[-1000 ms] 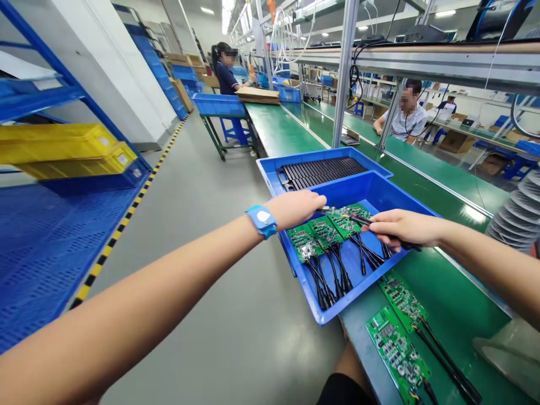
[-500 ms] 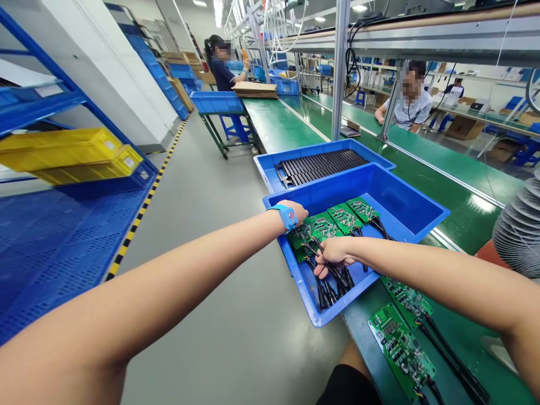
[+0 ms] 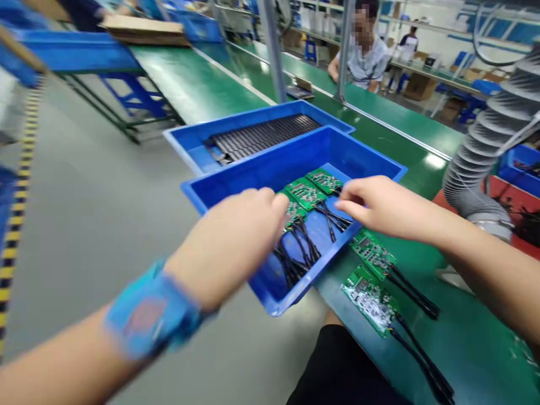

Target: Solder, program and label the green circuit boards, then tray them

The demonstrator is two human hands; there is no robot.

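Blue wrist strap [image 3: 149,312] circles the left wrist; the left hand [image 3: 234,244], open and empty, hovers at the near rim of a blue plastic tray [image 3: 337,152], fingertips just beside green circuit boards [image 3: 306,194] with black leads [image 3: 295,253] lying inside. The right hand [image 3: 382,205], also open, holds nothing above the tray's right rim; two more boards [image 3: 373,253] lie on the green bench [image 3: 422,191].

Readable text: none
Circuit boards [image 3: 370,300]: printing too small and blurred to read
Wrist strap [image 3: 152,315]: blurred mark, unreadable
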